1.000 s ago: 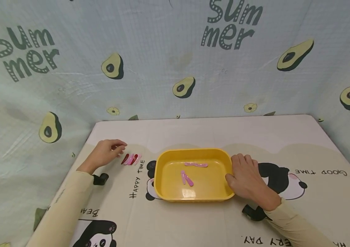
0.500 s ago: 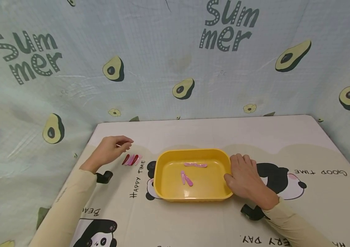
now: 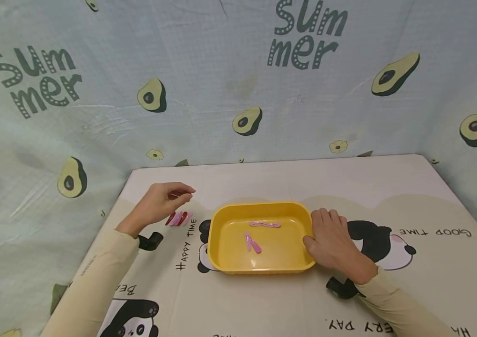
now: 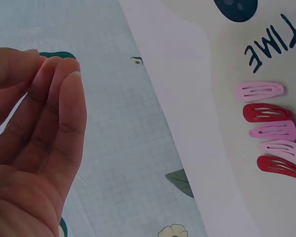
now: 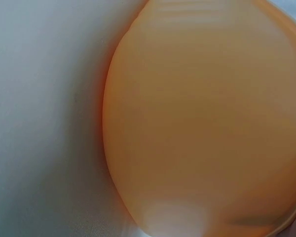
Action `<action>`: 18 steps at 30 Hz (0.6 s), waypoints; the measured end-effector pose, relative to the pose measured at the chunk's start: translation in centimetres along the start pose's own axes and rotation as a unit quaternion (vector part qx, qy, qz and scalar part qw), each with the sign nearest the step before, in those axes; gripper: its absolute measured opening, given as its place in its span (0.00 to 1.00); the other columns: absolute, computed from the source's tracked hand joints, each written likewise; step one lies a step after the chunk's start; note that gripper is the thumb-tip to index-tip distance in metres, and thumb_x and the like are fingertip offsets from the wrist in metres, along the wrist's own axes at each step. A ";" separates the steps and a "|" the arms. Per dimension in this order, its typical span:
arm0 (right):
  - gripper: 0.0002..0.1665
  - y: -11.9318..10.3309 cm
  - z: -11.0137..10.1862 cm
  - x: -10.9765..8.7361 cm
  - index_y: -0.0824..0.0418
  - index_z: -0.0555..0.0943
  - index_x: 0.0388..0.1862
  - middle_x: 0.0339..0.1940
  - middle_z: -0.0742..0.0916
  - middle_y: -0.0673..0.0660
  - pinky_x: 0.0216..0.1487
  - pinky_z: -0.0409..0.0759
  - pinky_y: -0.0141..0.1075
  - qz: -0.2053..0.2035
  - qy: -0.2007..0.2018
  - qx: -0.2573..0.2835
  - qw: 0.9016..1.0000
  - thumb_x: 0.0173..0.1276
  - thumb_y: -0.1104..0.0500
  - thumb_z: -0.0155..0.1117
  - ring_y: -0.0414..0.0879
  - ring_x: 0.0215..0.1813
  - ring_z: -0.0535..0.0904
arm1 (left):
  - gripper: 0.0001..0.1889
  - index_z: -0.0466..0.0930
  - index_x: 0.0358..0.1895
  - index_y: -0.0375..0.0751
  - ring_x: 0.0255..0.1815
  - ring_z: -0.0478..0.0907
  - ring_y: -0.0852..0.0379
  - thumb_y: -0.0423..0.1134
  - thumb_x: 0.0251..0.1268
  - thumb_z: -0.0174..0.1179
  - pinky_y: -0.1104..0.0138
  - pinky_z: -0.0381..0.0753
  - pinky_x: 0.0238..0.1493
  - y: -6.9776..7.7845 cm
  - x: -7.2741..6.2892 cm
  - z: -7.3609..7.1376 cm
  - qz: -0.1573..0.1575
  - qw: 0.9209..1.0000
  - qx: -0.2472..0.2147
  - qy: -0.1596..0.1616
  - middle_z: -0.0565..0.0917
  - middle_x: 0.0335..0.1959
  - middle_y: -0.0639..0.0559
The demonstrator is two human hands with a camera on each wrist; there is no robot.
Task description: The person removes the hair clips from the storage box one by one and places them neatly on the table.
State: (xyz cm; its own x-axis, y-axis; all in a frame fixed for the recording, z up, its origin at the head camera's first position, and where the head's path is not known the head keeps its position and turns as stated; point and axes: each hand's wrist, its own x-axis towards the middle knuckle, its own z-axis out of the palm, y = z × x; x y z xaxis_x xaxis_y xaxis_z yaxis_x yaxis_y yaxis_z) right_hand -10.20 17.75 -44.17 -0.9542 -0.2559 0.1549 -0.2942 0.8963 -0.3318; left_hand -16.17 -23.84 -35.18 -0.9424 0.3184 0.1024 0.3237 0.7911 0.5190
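My left hand (image 3: 165,202) hovers above the table, past the row of hair clips. In the left wrist view its bent fingers (image 4: 69,113) meet the thumb at the tips, and whether something small is pinched there is hidden. Beside it on the table lies a row of several snap hair clips, among them a red clip (image 4: 267,113) and a pink clip (image 4: 274,131). My right hand (image 3: 334,241) grips the right rim of the yellow tray (image 3: 259,270). Inside the tray are pink hair clips (image 3: 265,224) and two more pink clips (image 3: 253,243) nearer me.
A panda-print cloth covers the table (image 3: 263,304). Behind it hangs a pale curtain (image 3: 204,70) with avocado prints, reaching round to the sides. Black wrist bands (image 3: 150,241) sit at both sleeves. A blurred orange-brown surface (image 5: 202,118) fills most of the right wrist view.
My left hand has moved right and slightly away from me, across above the row of clips. The right hand stays on the tray; the clips lie as before.
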 end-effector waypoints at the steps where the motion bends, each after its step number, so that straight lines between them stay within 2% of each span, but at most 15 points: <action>1: 0.15 0.0 0.0 0.0 0.67 0.72 0.47 0.37 0.72 0.57 0.46 0.58 0.46 -0.001 0.002 0.000 1.000 0.66 0.58 0.55 0.54 0.43 0.63 | 0.11 0.87 0.54 0.42 0.45 0.88 0.50 0.40 0.75 0.62 0.55 0.89 0.50 0.2 0.0 0.0 0.000 1.000 0.000 0.000 0.90 0.51 0.44; 6: 0.15 0.0 0.0 0.0 0.66 0.72 0.47 0.37 0.72 0.57 0.46 0.59 0.46 -0.006 0.007 -0.005 1.000 0.67 0.57 0.56 0.54 0.43 0.63 | 0.11 0.87 0.53 0.43 0.45 0.88 0.51 0.38 0.74 0.63 0.55 0.89 0.52 1.4 0.1 0.4 0.017 1.000 -0.005 0.000 0.90 0.50 0.46; 18: 0.13 0.0 -0.1 -0.1 0.65 0.72 0.45 0.35 0.72 0.56 0.46 0.59 0.46 -0.006 0.013 -0.004 1.000 0.67 0.58 0.55 0.53 0.42 0.63 | 0.10 0.88 0.52 0.41 0.45 0.88 0.54 0.35 0.71 0.65 0.58 0.89 0.53 4.3 0.4 1.4 0.100 0.995 -0.019 -0.015 0.91 0.48 0.49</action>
State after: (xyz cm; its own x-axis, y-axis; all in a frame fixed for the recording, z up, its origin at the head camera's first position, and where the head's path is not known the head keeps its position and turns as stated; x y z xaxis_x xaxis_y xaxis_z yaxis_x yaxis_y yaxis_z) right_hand -10.12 17.77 -44.09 -0.9487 -0.2576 0.1831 -0.3055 0.8958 -0.3228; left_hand -15.04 -19.59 -34.09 -0.8562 0.4837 0.1815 0.5005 0.6897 0.5233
